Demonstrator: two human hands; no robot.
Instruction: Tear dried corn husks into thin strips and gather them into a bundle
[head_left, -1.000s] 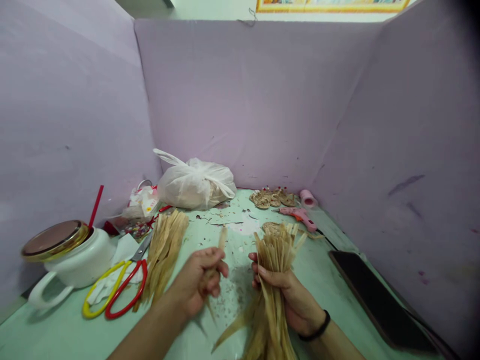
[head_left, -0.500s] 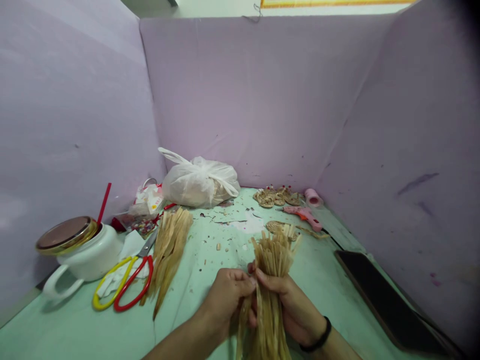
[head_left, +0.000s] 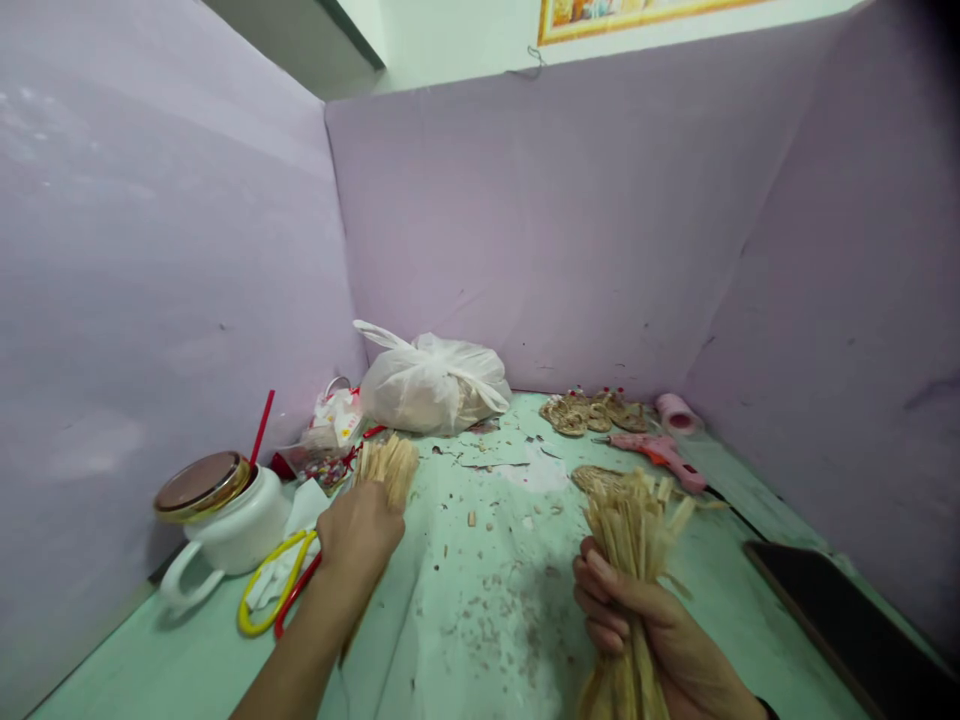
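Observation:
My right hand (head_left: 637, 610) is closed around an upright bundle of dried, straw-coloured leaf strips (head_left: 634, 530), whose trimmed ends fan out above the fist. At the left, my left hand (head_left: 361, 530) lies over a second bundle of the same strips (head_left: 386, 465), its fingers curled round the middle; their tips are hidden from me. Scissors with one yellow and one red handle (head_left: 255, 622) lie beside that left wrist, partly covered by my forearm. Just beyond the right-hand bundle is a flat woven straw piece (head_left: 592, 478).
A white mug (head_left: 251, 525) with a tilted lid (head_left: 202, 480) stands left. Behind are a tied white plastic bag (head_left: 435, 385), woven straw pieces (head_left: 581, 412), a pink glue gun (head_left: 664, 455) and a pink roll (head_left: 675, 412). A dark phone-like slab (head_left: 840, 620) lies right. Lilac partitions (head_left: 525, 230) enclose the table.
My left hand has left the right-hand bundle and moved left onto the other bundle. My right hand still holds its bundle, now farther right. The camera view has shifted.

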